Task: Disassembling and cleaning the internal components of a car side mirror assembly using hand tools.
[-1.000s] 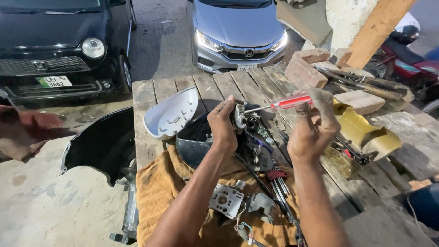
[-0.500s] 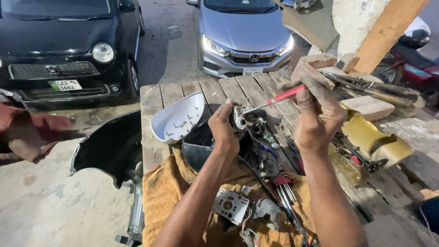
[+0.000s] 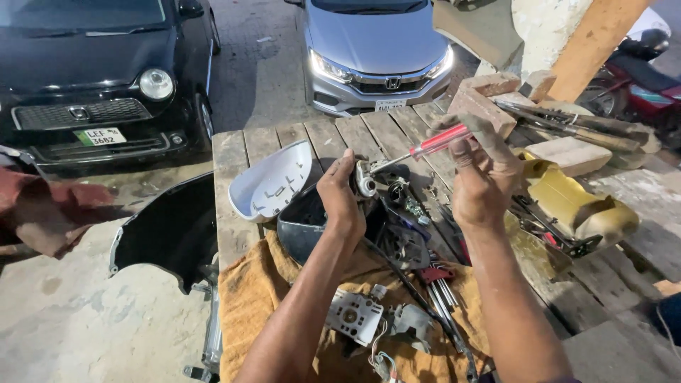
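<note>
My left hand (image 3: 339, 193) grips a small metal fitting (image 3: 367, 180) at the top of a dismantled black car side-mirror housing (image 3: 301, 220) on a wooden plank table (image 3: 237, 159). My right hand (image 3: 482, 177) holds a red-handled screwdriver (image 3: 436, 144); its shaft points left with the tip at the fitting. A white mirror cover shell (image 3: 271, 182) lies hollow side up, left of the housing. Below my arms, on an orange cloth (image 3: 262, 298), lie a pale mirror motor unit (image 3: 353, 315), grey parts and a red-handled key set (image 3: 441, 287).
A yellowish mirror housing (image 3: 578, 206) lies at the right. Bricks (image 3: 489, 96) and long tools (image 3: 567, 122) sit at the table's far right. A black car (image 3: 99, 78) and a silver car (image 3: 376, 50) are parked beyond. A black body panel (image 3: 167, 230) leans at the table's left.
My view has shifted slightly, so the table sits a little further right in frame. Both hands stay on the fitting and screwdriver; the right hand has turned a little on the handle.
</note>
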